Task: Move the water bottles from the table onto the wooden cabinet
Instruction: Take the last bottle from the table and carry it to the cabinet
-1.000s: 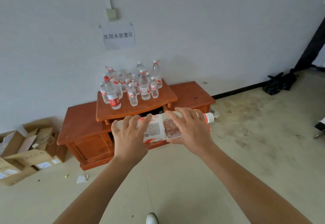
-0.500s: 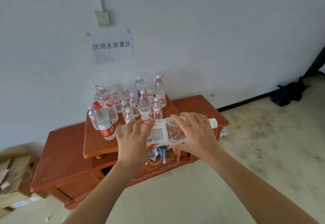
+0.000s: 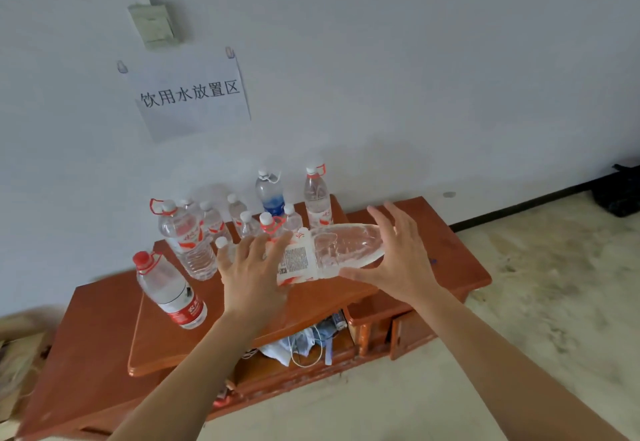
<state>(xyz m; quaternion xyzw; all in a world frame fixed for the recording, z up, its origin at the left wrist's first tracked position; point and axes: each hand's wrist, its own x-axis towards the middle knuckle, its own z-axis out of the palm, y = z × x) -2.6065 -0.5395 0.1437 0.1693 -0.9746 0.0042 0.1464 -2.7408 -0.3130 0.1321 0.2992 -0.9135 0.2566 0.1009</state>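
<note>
- White wall (image 3: 381, 59) with a paper sign (image 3: 190, 94) is seen behind a wooden cabinet (image 3: 104, 336), whose raised middle top carries a group of upright water bottles (image 3: 188, 236).
- A large clear bottle (image 3: 339, 246) is held lying sideways over the front of this raised top, just in front of the group; whether it touches the wood cannot be told.
- It is pressed between the left hand (image 3: 252, 274) at the label end and the right hand (image 3: 401, 260) at the other end. On both hands the fingers are straight and spread, not curled around it.
- Such a hold is judged weak, so the bottle should be turned upright before it is let go.
- Bare wood at the front right is judged the best place. The red-capped bottle (image 3: 169, 288) and its neighbours could be knocked over if the base is swung to the left.
</note>
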